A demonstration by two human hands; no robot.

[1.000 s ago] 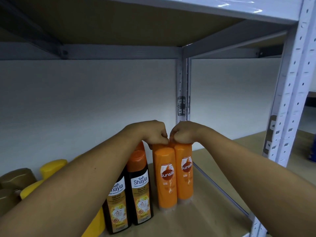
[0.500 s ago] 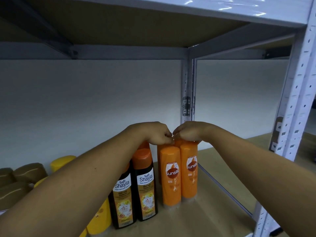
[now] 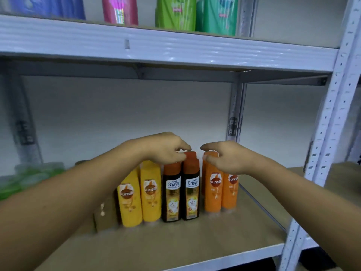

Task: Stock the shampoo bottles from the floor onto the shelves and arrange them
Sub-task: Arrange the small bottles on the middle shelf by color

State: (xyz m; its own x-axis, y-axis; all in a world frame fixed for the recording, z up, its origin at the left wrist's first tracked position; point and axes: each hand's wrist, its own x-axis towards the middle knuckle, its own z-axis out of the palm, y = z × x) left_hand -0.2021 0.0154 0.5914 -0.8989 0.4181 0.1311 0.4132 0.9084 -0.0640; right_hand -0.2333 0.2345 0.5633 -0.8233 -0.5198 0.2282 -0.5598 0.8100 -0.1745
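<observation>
On the wooden shelf (image 3: 195, 243) a row of shampoo bottles stands upright: two yellow Sunsilk bottles (image 3: 140, 196), two black Shayla bottles (image 3: 181, 194) with orange-brown caps, and two orange Sunsilk bottles (image 3: 222, 190), with more behind them. My left hand (image 3: 164, 149) hovers at the caps of the black bottles, fingers loosely curled, fingertips near a rear cap. Over the tops of the orange bottles is my right hand (image 3: 224, 157), fingers relaxed, thumb by the front cap. Neither hand visibly grips a bottle.
Brown bottles (image 3: 105, 214) and blurred green containers (image 3: 29, 177) sit to the left on the same shelf. The upper shelf (image 3: 175, 49) carries pink (image 3: 120, 10) and green bottles (image 3: 175, 12). A white perforated post (image 3: 328, 133) stands at the right; bare board lies right of the orange bottles.
My hands, pressed together on the orange bottles' caps before, have drawn apart and let go. My head has pulled back and up, so the upper shelf and the yellow bottles now show.
</observation>
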